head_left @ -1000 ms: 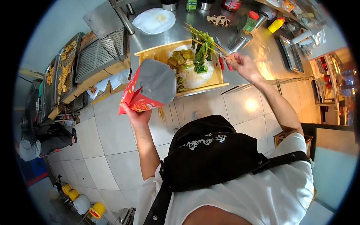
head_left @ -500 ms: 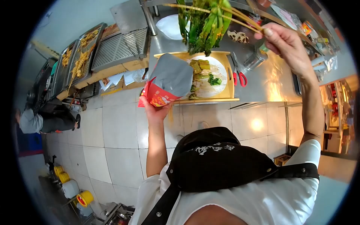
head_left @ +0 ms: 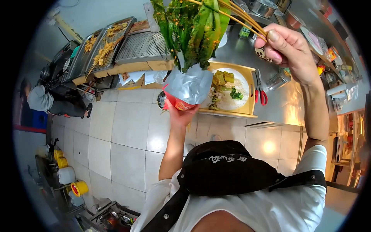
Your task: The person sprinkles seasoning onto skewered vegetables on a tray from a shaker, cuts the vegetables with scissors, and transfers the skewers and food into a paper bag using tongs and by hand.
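Observation:
My right hand (head_left: 290, 52) pinches the ends of several bamboo skewers (head_left: 243, 17) at the upper right. Seasoned leafy greens (head_left: 191, 34) hang down from them, with their lower tips at the mouth of a red, foil-lined bag (head_left: 188, 88). From below, my left hand (head_left: 181, 118) grips that bag, its silvery inside facing up. Just right of the bag, a yellow wooden tray (head_left: 251, 87) bears a round white board (head_left: 242, 101) with cut green pieces (head_left: 223, 78) and chopped greens (head_left: 235, 93) on it.
Red-handled scissors (head_left: 262, 92) and a metal shaker (head_left: 278, 79) lie right of the tray on the steel counter (head_left: 286, 101). Metal trays of skewered food (head_left: 102, 54) and a perforated rack (head_left: 143, 48) are at left. Another person (head_left: 54, 102) is at the far left.
The greens have come left and down to the bag's mouth. The bag now sits beneath them, its opening turned more upward. The camera view has shifted a little.

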A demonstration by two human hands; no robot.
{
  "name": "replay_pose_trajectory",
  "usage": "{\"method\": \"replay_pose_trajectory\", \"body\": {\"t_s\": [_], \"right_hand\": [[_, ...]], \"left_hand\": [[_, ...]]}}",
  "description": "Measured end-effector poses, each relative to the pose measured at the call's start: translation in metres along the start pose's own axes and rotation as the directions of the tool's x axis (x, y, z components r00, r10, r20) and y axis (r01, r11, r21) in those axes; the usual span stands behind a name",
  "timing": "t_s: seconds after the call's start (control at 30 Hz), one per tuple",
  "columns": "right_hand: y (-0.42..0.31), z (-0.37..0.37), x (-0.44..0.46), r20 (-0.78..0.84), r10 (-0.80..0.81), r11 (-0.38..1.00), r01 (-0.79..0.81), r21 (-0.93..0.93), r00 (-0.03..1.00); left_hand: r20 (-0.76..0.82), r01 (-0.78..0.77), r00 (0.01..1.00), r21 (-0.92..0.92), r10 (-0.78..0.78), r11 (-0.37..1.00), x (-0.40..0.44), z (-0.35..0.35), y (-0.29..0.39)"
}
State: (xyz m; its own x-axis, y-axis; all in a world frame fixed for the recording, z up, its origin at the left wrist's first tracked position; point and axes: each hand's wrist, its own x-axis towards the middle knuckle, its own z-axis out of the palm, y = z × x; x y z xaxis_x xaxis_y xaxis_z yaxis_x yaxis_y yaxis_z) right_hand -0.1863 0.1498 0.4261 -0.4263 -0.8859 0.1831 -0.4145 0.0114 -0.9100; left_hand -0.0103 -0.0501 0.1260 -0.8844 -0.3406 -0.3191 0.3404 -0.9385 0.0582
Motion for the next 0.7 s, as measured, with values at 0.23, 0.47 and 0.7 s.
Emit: {"method": "replay_pose_trajectory", "body": {"t_s": [0.23,0.47,0.7], "right_hand": [[0.034,0.023,0.009,0.156,0.052,0.975,-0.084,0.207,0.986],[0.065,0.015,0.004,0.258,0.112,0.988,-0.135,0.074,0.96],[0.041,-0.022,0.007,0.261,-0.062,0.812,0.2,-0.548,0.963]], "left_hand": [[0.075,0.04,0.997,-0.055,-0.036,0.998,0.001,0.001,-0.006],[0.065,0.064,0.996,-0.172,-0.054,0.983,0.0,0.002,-0.009],[0.072,0.006,0.997,-0.117,0.002,0.993,0.005,-0.018,-0.004]]}}
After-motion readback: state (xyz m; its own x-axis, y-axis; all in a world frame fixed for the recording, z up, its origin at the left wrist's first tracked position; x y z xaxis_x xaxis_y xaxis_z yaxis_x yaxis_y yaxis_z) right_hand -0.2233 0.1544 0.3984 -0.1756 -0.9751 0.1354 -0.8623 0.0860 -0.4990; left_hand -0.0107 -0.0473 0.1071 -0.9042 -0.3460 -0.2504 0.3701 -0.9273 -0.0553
